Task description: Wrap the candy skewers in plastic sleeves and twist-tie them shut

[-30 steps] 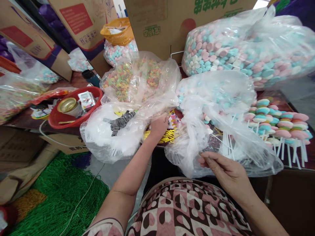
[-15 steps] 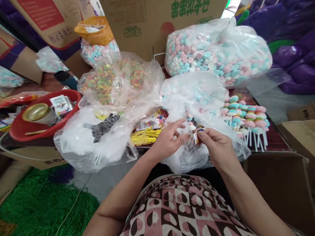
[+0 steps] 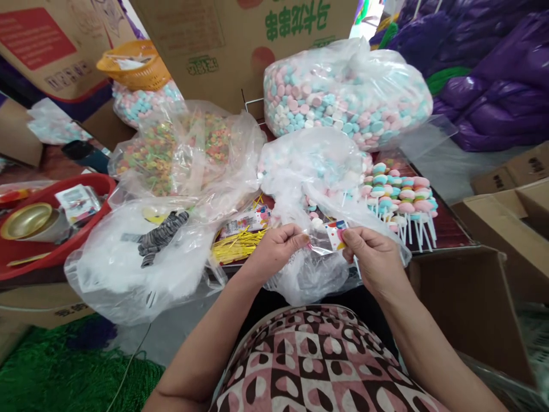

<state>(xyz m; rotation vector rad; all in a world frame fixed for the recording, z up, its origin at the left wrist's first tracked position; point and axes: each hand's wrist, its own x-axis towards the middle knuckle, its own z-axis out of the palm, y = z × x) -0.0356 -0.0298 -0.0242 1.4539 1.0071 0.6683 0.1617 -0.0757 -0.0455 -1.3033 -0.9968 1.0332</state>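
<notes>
Between my hands a small printed plastic bag [image 3: 333, 234], white with colored dots and a clear part, is stretched sideways. My left hand [image 3: 283, 246] pinches its clear end between thumb and fingertips. My right hand [image 3: 371, 252] is closed on the printed end. A white stick shows just under the right fingers; whether they hold it I cannot tell. Below the hands lies a crumpled clear plastic bag [image 3: 295, 286]. Yellow twist ties [image 3: 235, 246] lie left of my left hand, beside a printed packet [image 3: 246, 222]. Marshmallow skewers [image 3: 403, 197] on white sticks are piled to the right.
Behind the hands are bags of pink, blue and white marshmallows [image 3: 343, 97] and ring-shaped gummies [image 3: 167, 149]. A red basin [image 3: 92, 214] stands left, near a white plastic bag [image 3: 107, 269] with a grey striped cloth [image 3: 160, 237]. An open carton [image 3: 467, 309] sits at right.
My left hand has gone from loosely spread fingers to a pinch on the small bag. The bag, earlier bunched at my right fingertips, is now drawn out between both hands. The view has shifted right.
</notes>
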